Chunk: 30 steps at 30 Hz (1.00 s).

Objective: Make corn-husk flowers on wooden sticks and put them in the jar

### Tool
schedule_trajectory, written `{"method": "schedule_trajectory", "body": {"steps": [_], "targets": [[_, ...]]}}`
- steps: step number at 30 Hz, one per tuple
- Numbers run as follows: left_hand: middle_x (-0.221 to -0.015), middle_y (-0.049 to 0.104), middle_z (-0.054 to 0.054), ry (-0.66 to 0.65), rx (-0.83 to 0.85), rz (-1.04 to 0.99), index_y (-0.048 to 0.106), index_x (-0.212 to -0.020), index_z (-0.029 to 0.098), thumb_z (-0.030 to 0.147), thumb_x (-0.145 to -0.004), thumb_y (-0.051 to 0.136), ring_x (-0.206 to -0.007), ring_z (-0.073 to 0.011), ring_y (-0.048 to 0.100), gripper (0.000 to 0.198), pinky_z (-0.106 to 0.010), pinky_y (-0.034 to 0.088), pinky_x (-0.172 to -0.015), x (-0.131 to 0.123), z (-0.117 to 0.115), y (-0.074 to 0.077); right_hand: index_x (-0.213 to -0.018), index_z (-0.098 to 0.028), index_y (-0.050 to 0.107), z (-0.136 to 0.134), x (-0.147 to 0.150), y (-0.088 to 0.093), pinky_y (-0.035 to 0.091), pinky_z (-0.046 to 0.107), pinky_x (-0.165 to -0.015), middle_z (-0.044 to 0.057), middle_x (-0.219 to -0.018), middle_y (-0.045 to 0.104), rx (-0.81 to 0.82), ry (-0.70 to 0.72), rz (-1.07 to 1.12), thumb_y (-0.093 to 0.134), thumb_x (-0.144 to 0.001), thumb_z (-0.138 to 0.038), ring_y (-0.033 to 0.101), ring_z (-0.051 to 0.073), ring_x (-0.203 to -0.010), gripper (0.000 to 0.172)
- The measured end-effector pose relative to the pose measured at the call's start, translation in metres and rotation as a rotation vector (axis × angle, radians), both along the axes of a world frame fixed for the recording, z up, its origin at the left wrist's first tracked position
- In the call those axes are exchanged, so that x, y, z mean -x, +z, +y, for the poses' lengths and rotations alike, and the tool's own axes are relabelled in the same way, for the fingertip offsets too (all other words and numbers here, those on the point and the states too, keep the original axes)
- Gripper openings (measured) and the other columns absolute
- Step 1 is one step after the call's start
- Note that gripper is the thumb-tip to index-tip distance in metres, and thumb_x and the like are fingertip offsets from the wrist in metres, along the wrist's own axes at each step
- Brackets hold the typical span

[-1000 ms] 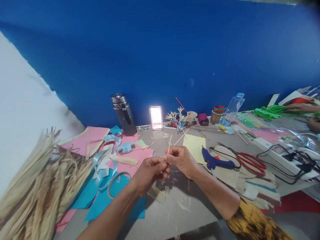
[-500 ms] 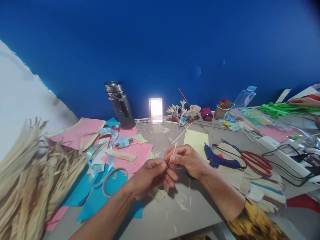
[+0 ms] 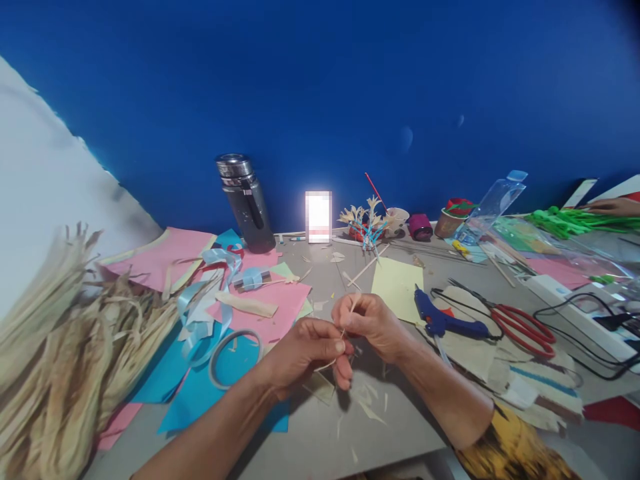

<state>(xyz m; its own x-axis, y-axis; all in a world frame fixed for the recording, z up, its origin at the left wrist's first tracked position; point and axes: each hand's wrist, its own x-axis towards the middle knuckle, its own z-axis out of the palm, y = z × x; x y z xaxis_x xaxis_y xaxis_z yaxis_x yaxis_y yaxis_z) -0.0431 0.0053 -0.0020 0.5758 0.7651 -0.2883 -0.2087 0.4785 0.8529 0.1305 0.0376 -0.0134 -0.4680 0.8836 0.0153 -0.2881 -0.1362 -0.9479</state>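
Observation:
A thin pale strip of dried corn husk (image 3: 356, 302) runs between my two hands above the table's middle. My left hand (image 3: 307, 352) is closed in a pinch on its lower part, and a loose tail sticks out below the thumb. Just above and to the right, my right hand (image 3: 376, 327) pinches the strip between thumb and forefinger, with a short end rising past the fingers. The hands nearly touch, and the fingers hide part of the strip. Small husk scraps (image 3: 370, 412) lie on the table beneath them.
Corn husks (image 3: 55, 373) are heaped at left, near a roll of tape (image 3: 215, 363) and a dark flask (image 3: 246, 207). A blue glue gun (image 3: 450, 325), red-handled scissors (image 3: 525, 330) and a power strip (image 3: 575, 317) lie right. Husk flowers (image 3: 367, 220) stand behind. Another person's hand (image 3: 613, 207) shows far right.
My left hand's pinch has shifted slightly down and right along the strip, whose tail now shows below the thumb. The right fingers have curled in more. The whole view has shifted slightly.

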Motion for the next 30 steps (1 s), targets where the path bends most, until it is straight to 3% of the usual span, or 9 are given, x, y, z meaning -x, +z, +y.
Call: {"method": "schedule_trajectory", "body": {"steps": [3, 5, 10, 13, 18, 24, 26, 28, 30], "targets": [[-0.059, 0.073, -0.009, -0.048, 0.031, -0.058, 0.073, -0.074, 0.011, 0.033, -0.075, 0.078, -0.053, -0.0189, 0.068, 0.022, -0.035, 0.05, -0.072, 0.002, 0.0, -0.003, -0.101, -0.017, 0.075, 0.004, -0.009, 0.004, 0.028, 0.021, -0.05, 0.007, -0.092, 0.068, 0.06, 0.093, 0.074, 0.078, -0.076, -0.055, 0.044, 0.009, -0.061, 0.046], [-0.059, 0.073, -0.008, -0.098, 0.037, -0.1, 0.074, -0.075, 0.011, 0.034, -0.075, 0.078, -0.052, -0.0188, 0.067, 0.023, -0.036, 0.051, -0.073, 0.004, 0.0, -0.004, -0.107, -0.018, 0.076, 0.007, -0.015, 0.006, 0.027, 0.021, -0.05, 0.009, -0.097, 0.069, 0.07, 0.124, 0.102, 0.078, -0.077, -0.052, 0.044, 0.009, -0.064, 0.045], [-0.07, 0.077, -0.012, -0.196, 0.055, -0.128, 0.075, -0.082, 0.01, 0.035, -0.076, 0.079, -0.056, -0.0206, 0.071, 0.026, -0.032, 0.051, -0.066, 0.004, -0.001, -0.002, -0.081, -0.015, 0.079, 0.007, -0.018, 0.008, 0.024, 0.024, -0.05, 0.004, -0.081, 0.065, 0.016, 0.089, 0.046, 0.081, -0.074, -0.047, 0.035, 0.006, -0.053, 0.033], [-0.081, 0.079, -0.015, -0.123, 0.057, -0.135, 0.075, -0.09, 0.01, 0.042, -0.077, 0.079, -0.063, -0.0226, 0.074, 0.035, -0.031, 0.053, -0.065, 0.002, -0.001, -0.002, -0.073, -0.016, 0.077, 0.006, -0.016, 0.008, 0.025, 0.024, -0.049, 0.004, -0.083, 0.066, 0.023, 0.039, 0.035, 0.086, -0.068, -0.045, 0.038, 0.007, -0.055, 0.031], [-0.074, 0.078, -0.013, -0.044, 0.032, -0.09, 0.073, -0.084, 0.01, 0.042, -0.077, 0.079, -0.056, -0.0201, 0.072, 0.034, -0.028, 0.053, -0.059, -0.002, -0.001, -0.006, -0.06, -0.016, 0.066, 0.003, -0.009, 0.008, 0.032, 0.023, -0.053, 0.002, -0.073, 0.063, -0.006, -0.001, 0.064, 0.089, -0.064, -0.04, 0.045, 0.01, -0.061, 0.033], [-0.07, 0.076, -0.011, 0.006, 0.037, -0.047, 0.072, -0.081, 0.01, 0.043, -0.074, 0.081, -0.051, -0.0185, 0.07, 0.035, -0.027, 0.051, -0.054, -0.004, -0.002, -0.005, -0.054, -0.017, 0.053, 0.001, 0.0, 0.003, 0.029, 0.02, -0.047, -0.004, -0.062, 0.052, 0.021, -0.131, 0.08, 0.091, -0.061, -0.04, 0.039, 0.007, -0.053, 0.045], [-0.069, 0.076, -0.01, 0.024, 0.047, -0.051, 0.071, -0.08, 0.01, 0.044, -0.075, 0.08, -0.05, -0.0178, 0.069, 0.035, -0.026, 0.05, -0.054, -0.003, -0.001, -0.005, -0.067, -0.017, 0.064, 0.001, -0.001, 0.003, 0.033, 0.019, -0.048, -0.001, -0.071, 0.06, 0.062, -0.046, 0.083, 0.089, -0.062, -0.047, 0.045, 0.007, -0.053, 0.04], [-0.067, 0.076, -0.009, 0.03, 0.048, -0.068, 0.07, -0.08, 0.011, 0.045, -0.076, 0.079, -0.048, -0.0169, 0.069, 0.035, -0.024, 0.048, -0.052, -0.002, -0.001, -0.005, -0.096, -0.019, 0.073, 0.0, -0.004, 0.004, 0.04, 0.021, -0.052, 0.002, -0.082, 0.066, 0.078, 0.099, 0.085, 0.086, -0.064, -0.055, 0.053, 0.009, -0.057, 0.049], [-0.066, 0.076, -0.009, 0.012, 0.046, -0.08, 0.069, -0.079, 0.011, 0.045, -0.077, 0.078, -0.048, -0.0169, 0.068, 0.035, -0.023, 0.046, -0.051, -0.002, 0.0, -0.004, -0.108, -0.018, 0.074, 0.0, -0.007, 0.004, 0.042, 0.024, -0.055, 0.003, -0.076, 0.067, 0.051, 0.172, 0.065, 0.081, -0.07, -0.058, 0.055, 0.011, -0.057, 0.055]]}}
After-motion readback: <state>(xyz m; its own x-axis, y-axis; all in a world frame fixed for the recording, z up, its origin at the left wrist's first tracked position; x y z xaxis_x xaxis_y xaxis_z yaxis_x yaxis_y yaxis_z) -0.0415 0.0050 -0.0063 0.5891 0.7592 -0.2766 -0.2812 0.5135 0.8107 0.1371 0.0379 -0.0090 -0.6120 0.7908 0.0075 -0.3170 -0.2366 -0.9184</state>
